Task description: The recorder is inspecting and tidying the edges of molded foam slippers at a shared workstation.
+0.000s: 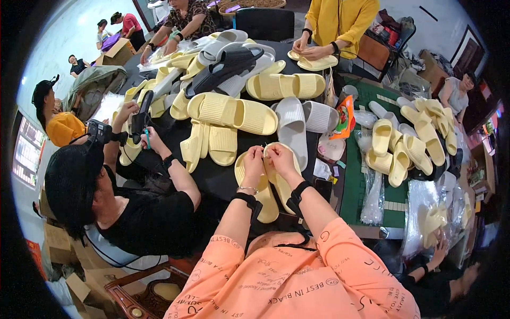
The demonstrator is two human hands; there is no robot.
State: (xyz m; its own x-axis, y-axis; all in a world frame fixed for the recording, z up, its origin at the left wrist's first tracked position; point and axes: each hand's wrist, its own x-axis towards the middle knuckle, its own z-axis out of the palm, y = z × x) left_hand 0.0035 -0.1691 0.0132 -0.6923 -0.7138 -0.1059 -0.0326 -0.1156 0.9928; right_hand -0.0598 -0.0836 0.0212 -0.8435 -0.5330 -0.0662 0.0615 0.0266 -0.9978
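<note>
A pair of pale yellow slide slippers lies side by side in front of me, the left slipper (267,204) and the right slipper (280,194), toes pointing away. My left hand (254,164) is closed in a pinch over the strap of the left one. Close beside it, my right hand (281,162) pinches over the right one. The fingertips almost meet, and whatever thin thing they hold is too small to make out. Just beyond my hands are a grey slipper (291,125) and a large yellow slipper (232,112).
Yellow, grey and black slippers (220,72) are heaped over the dark table. A green mat (372,204) on the right bears more slippers and clear bags (373,199). A phone (323,188) lies near my right forearm. Co-workers sit around, one in black (143,212) at my left.
</note>
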